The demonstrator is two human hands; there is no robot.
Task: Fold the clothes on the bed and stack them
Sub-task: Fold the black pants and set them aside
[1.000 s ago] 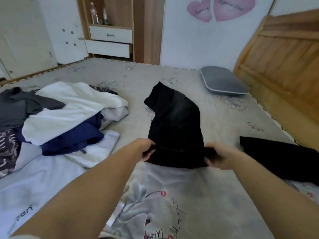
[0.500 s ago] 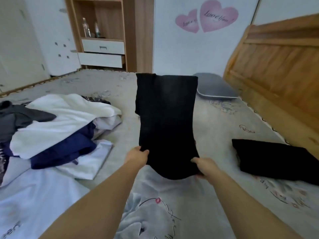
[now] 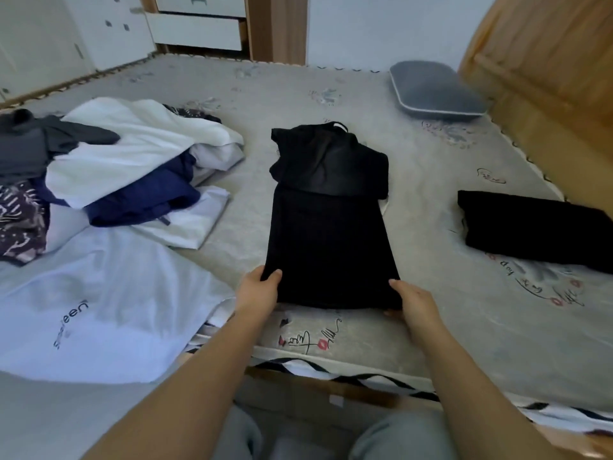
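A black garment (image 3: pixel 328 234) lies lengthwise on the bed (image 3: pixel 431 227) in front of me, its far end doubled back over itself. My left hand (image 3: pixel 257 288) pinches its near left corner, thumb on top. My right hand (image 3: pixel 414 303) grips the near right corner, fingers tucked under the cloth. A folded black garment (image 3: pixel 530 227) rests flat to the right. On the left sits a heap of unfolded clothes (image 3: pixel 116 167): white, navy, grey and patterned pieces. A pale blue shirt (image 3: pixel 99 310) with lettering is spread at the near left.
A grey pillow (image 3: pixel 434 91) lies at the far right by the wooden headboard (image 3: pixel 547 68). White drawers (image 3: pixel 195 29) and a wooden cabinet stand beyond the far edge of the bed. The near bed edge (image 3: pixel 331 370) runs just below my hands.
The black garment was lifted up in the air, then laid back down on the bed with its far end folded over. Both hands kept hold of the near corners.
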